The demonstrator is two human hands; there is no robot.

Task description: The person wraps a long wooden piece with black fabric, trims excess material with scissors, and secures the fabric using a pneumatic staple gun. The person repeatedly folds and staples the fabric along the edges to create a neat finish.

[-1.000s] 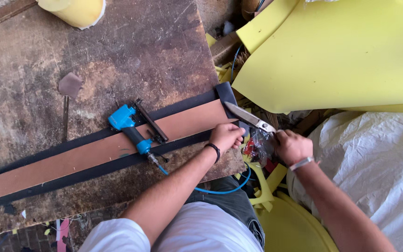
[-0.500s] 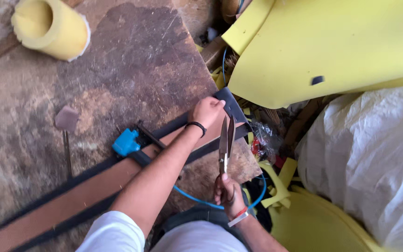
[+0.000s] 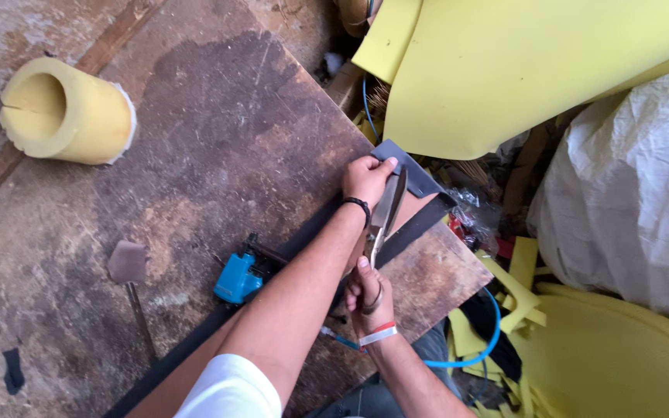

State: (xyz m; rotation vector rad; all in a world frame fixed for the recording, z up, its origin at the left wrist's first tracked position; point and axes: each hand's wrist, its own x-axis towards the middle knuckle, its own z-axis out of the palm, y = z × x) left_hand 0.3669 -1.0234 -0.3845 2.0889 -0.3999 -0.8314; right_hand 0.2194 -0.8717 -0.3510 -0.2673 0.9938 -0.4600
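Worn, stained wooden workbench in a cluttered upholstery workshop, hemmed by yellow foam sheets and a white woven sack; foam roll standing well apart at far left. Left hand closed in a pinch on the loose grey corner of a dark fabric strip, lifted at the bench's right edge, fingertips just beside the cutting line. Right hand wrapped round the handles of large scissors, finger through a loop, blades seemingly close together and pointing up toward the pinched corner, metal overlapping the left wrist from this angle. Blue pneumatic stapler lying on the strip near the left forearm, its blue air hose trailing off the bench into foam scraps below. Likely hazards from here: nicked left fingers, given how near they sit to the blade tips; a crooked or ragged cut if tension on the corner slackens; a snagged hose dragging the stapler off the edge; an elbow knocking the stapler mid-cut. Exact blade gap hard to tell
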